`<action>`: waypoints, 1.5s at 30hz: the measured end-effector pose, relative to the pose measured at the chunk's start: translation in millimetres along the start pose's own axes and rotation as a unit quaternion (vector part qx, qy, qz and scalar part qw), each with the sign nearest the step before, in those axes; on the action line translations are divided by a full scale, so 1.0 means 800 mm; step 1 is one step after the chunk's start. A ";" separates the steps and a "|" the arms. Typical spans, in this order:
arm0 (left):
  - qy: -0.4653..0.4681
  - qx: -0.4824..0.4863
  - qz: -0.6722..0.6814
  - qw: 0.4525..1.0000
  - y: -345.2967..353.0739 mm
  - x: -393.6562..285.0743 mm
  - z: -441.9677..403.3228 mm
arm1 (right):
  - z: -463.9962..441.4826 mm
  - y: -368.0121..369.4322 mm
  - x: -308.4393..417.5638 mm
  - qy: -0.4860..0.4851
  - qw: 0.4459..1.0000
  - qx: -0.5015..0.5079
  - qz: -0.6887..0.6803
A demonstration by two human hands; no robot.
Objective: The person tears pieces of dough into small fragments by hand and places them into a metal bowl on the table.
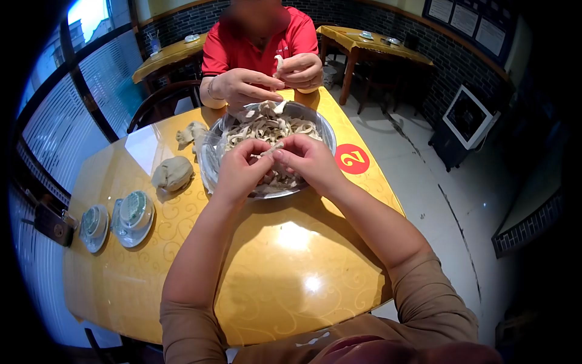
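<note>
A large metal bowl (329, 132) stands on the yellow table, with clear plastic film around its left side. Pale, curled strips that look like torn oyster mushroom (260, 128) fill it. Over the bowl's near edge, my left hand (244, 166) and my right hand (308, 160) meet fingertip to fingertip. Both pinch a small pale mushroom strip (276, 147) between them. Across the bowl, a person in a red shirt (303, 36) holds another mushroom piece (278, 64) in both hands.
Left of the bowl lie a rounded greyish-beige lump (173, 174) and a smaller one (191, 133). Two wrapped tableware sets (134, 212) stand farther left. A red number sticker (351, 159) marks the table's right edge. An air cooler (465, 121) stands on the floor at right.
</note>
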State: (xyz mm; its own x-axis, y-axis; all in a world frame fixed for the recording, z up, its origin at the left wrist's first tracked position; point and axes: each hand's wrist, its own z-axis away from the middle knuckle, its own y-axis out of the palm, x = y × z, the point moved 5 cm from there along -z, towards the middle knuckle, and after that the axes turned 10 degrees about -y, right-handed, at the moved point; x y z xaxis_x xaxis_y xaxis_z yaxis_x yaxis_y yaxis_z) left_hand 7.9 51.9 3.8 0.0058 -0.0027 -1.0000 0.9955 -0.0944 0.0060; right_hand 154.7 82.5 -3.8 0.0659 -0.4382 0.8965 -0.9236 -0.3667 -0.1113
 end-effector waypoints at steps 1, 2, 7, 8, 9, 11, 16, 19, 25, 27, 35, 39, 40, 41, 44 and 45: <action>-0.002 0.000 -0.003 1.000 0.001 -0.001 0.002 | 0.001 0.000 0.000 0.006 1.000 -0.001 -0.006; -0.004 0.000 -0.006 1.000 0.002 -0.001 0.003 | 0.001 0.000 0.002 0.011 1.000 -0.002 -0.011; -0.006 0.009 -0.008 1.000 0.000 -0.004 0.001 | 0.000 0.001 0.001 0.004 1.000 0.003 -0.013; -0.007 0.010 -0.014 1.000 0.001 -0.003 0.001 | 0.001 0.002 0.004 0.000 1.000 0.003 -0.007; -0.009 0.009 -0.018 1.000 0.001 -0.003 0.002 | 0.002 0.002 0.005 -0.004 1.000 0.002 -0.002; -0.013 0.007 -0.026 1.000 0.002 -0.003 0.003 | 0.002 0.003 0.008 -0.006 1.000 0.000 0.012; 0.029 0.002 -0.092 0.995 0.005 -0.005 0.003 | 0.006 0.003 0.012 -0.025 0.995 -0.016 0.093; 0.058 -0.020 -0.126 0.990 0.010 -0.008 0.006 | 0.006 0.002 0.016 -0.043 0.991 -0.023 0.125; 0.137 -0.072 -0.190 0.970 0.012 -0.001 0.005 | 0.007 0.001 0.022 -0.047 0.983 -0.033 0.175; 0.152 -0.084 -0.207 0.963 0.012 -0.002 0.006 | 0.007 0.001 0.022 -0.055 0.982 -0.037 0.177; 0.260 -0.126 -0.277 0.916 0.017 -0.009 0.014 | 0.006 0.001 0.024 -0.063 0.980 -0.046 0.181; 0.241 -0.126 -0.267 0.925 0.015 -0.003 0.010 | 0.006 0.001 0.024 -0.060 0.982 -0.037 0.178; 0.232 -0.122 -0.259 0.930 0.014 -0.001 0.008 | 0.006 0.000 0.023 -0.060 0.981 -0.033 0.182; 0.225 -0.119 -0.250 0.934 0.013 -0.001 0.006 | 0.005 0.000 0.023 -0.061 0.980 -0.028 0.186; 0.197 -0.107 -0.218 0.950 0.008 0.002 0.003 | 0.002 0.000 0.017 -0.066 0.981 -0.024 0.179; 0.170 -0.100 -0.186 0.963 0.008 0.003 0.004 | 0.003 0.001 0.014 -0.054 0.986 -0.022 0.155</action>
State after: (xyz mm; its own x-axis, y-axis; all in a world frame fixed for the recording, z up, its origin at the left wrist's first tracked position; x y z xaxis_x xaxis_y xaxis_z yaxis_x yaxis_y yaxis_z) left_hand 13.7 48.5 1.9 -0.3578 0.3232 -0.8761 0.9328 0.1670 -0.3194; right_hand 155.8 75.7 5.0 -0.1843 -0.6101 0.7706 -0.9211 -0.1663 -0.3519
